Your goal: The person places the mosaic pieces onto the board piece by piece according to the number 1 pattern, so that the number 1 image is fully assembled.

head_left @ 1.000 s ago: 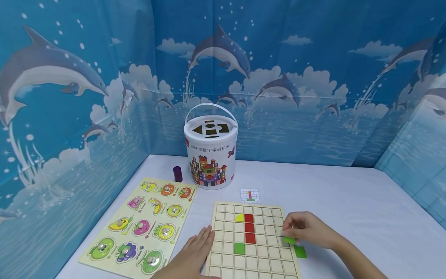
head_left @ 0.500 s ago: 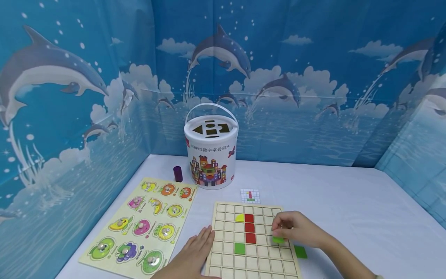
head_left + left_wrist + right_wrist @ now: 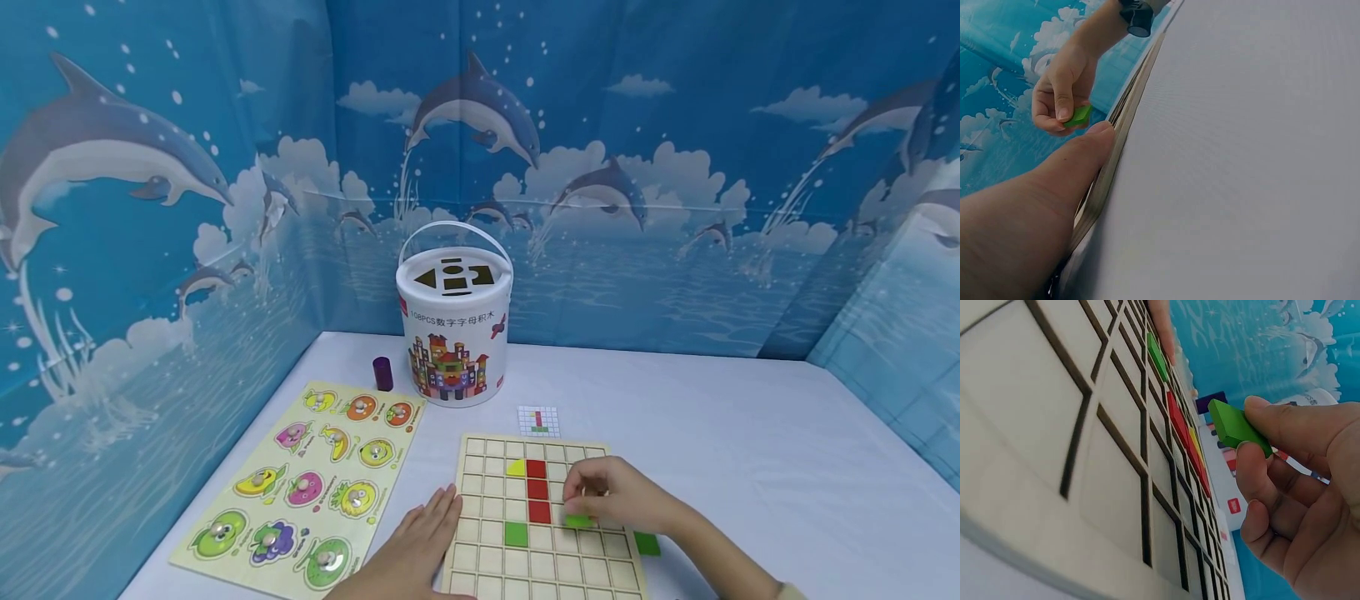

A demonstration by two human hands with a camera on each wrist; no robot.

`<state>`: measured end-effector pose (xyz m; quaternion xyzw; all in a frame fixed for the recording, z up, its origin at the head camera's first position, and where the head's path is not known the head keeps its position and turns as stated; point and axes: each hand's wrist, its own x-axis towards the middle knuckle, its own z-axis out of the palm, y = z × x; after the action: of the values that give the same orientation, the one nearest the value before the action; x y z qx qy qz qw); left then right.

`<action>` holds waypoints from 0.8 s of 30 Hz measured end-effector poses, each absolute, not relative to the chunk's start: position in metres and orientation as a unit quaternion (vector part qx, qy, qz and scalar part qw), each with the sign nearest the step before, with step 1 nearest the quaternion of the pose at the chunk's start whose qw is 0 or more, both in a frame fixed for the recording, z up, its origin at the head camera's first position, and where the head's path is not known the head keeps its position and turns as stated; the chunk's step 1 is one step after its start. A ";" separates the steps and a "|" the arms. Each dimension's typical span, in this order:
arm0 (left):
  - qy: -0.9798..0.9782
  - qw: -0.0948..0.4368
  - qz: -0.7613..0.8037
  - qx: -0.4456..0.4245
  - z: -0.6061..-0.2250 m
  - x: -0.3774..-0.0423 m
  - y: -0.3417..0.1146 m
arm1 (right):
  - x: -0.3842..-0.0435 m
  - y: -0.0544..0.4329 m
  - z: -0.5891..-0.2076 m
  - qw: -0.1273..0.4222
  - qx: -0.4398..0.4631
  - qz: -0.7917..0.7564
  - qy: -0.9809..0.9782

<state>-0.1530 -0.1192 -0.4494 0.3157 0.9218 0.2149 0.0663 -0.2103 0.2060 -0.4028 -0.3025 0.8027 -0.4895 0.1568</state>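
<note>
My right hand (image 3: pixel 618 493) pinches a green square tile (image 3: pixel 1233 425) between thumb and forefinger, above the right part of the wooden grid board (image 3: pixel 525 567). On the board, three red tiles (image 3: pixel 537 490) form a column, with a yellow quarter-round tile (image 3: pixel 517 468) left of the top one. Lower left of the column lies a green tile (image 3: pixel 516 534) in its own cell. My left hand (image 3: pixel 420 542) rests along the board's left edge, fingers straight. Past the board's right edge, another green tile (image 3: pixel 647 544) lies on the table, partly hidden by my right forearm.
A small pattern card (image 3: pixel 538 422) lies behind the board. A fruit knob puzzle (image 3: pixel 300 483) is at left. Farther back stand a purple cylinder block (image 3: pixel 383 374) and a white block bucket (image 3: pixel 453 333) with a handle. Dolphin-printed curtains (image 3: pixel 637 167) surround the white table (image 3: pixel 712 417).
My right hand has moved left with the green tile, from the board's right edge to over its cells near the red column. The left hand has stayed in place.
</note>
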 end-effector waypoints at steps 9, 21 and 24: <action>0.922 0.060 0.212 0.318 -0.452 -0.154 -0.120 | -0.211 0.192 -0.406 0.168 -0.313 -0.483 0.801; 0.924 0.055 0.201 0.320 -0.452 -0.155 -0.119 | -0.209 0.177 -0.411 0.184 -0.329 -0.494 0.783; 0.925 0.055 0.196 0.320 -0.451 -0.155 -0.119 | -0.209 0.175 -0.415 0.197 -0.335 -0.509 0.768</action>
<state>-0.1554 -0.1189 -0.4511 0.3200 0.9252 0.1964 0.0548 -0.2086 0.1747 -0.4149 -0.3346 0.7681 -0.5091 0.1973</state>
